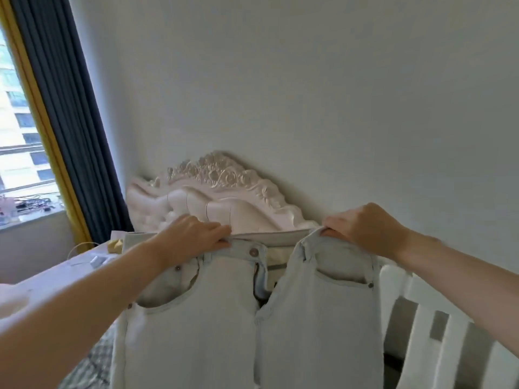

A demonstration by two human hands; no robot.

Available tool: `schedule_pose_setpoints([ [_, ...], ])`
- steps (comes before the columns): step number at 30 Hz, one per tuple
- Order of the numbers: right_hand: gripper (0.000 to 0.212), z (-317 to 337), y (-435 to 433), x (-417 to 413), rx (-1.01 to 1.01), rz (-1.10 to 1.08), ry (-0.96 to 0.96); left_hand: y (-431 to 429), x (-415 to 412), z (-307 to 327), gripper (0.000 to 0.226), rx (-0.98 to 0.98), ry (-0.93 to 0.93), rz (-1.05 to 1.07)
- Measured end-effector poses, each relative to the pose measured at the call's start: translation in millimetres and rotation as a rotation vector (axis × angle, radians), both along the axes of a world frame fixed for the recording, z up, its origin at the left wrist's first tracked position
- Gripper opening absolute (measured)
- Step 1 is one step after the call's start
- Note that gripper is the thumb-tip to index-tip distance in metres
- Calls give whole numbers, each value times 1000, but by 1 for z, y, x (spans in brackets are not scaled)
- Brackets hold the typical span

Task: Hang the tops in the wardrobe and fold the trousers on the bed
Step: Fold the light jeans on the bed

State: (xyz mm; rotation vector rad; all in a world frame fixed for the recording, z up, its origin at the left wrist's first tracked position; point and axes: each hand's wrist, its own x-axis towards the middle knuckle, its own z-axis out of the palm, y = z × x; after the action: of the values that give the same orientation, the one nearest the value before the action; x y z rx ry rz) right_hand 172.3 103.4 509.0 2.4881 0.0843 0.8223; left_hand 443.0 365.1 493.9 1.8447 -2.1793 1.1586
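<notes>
The pale denim trousers [309,332] hang upright in front of the person, held up by the waistband, with the legs running out of the bottom of the view. The left grip [191,237] pinches the waistband near the metal button [254,251], fingers curled over the top edge. The right grip [365,228] clasps the other side of the waistband in the same way. The fly stands open and the two front halves part between the hands. Behind the trousers a carved cream headboard [224,197] leans on the plain wall [309,80]. A dark curtain [64,122] hangs at the left beside the window [19,136], whose sill [31,209] carries small clutter too blurred to name. Below it a pale table [56,270] bears a few small bits. At lower left lies what may be patterned bedding [92,369]. White slats [421,332] show at the right.
</notes>
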Motion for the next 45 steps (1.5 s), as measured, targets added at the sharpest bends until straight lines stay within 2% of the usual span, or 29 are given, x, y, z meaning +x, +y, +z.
schedule_pose_setpoints([
  [6, 28, -117, -35, 63, 11, 76, 6, -28, 60, -124, 56, 44, 111, -3],
  [10, 38, -163, -46, 93, 54, 40, 42, -37, 87, -180, 53, 96, 185, 14],
  [16, 51, -201, -70, 140, 180, 52, 115, -51, 113, -215, 36, 160, 263, 1],
  [19, 61, -208, -89, 165, 180, 76, 134, -59, 129, -221, 21, 266, 287, 34],
  [22, 62, -209, -118, 206, 218, 148, 148, -79, 160, -222, 26, 361, 350, 141],
  [25, 56, -211, -159, 257, 228, 190, 179, -117, 205, -223, 32, 363, 302, 208],
  [28, 54, -226, -200, 313, 106, 50, 170, -168, 258, -241, 36, 341, 167, 377],
  [30, 47, -261, -220, 351, 21, -48, 149, -204, 287, -273, 29, 294, 26, 497],
  [31, 42, -287, -225, 368, -16, -86, 147, -222, 296, -295, 22, 262, 28, 561],
  [33, 33, -343, -233, 395, -110, -142, 155, -253, 308, -354, 15, 255, 118, 727],
  [35, 29, -400, -240, 411, -154, -116, 151, -273, 313, -421, 22, 299, 249, 866],
  [38, 27, -465, -257, 422, -164, -45, 73, -282, 318, -489, 22, 193, 447, 925],
  [41, 35, -493, -275, 429, -200, -9, 51, -293, 332, -507, 29, 150, 573, 909],
  [45, 25, -500, -281, 428, -133, 34, 77, -299, 327, -497, 44, 56, 684, 947],
])
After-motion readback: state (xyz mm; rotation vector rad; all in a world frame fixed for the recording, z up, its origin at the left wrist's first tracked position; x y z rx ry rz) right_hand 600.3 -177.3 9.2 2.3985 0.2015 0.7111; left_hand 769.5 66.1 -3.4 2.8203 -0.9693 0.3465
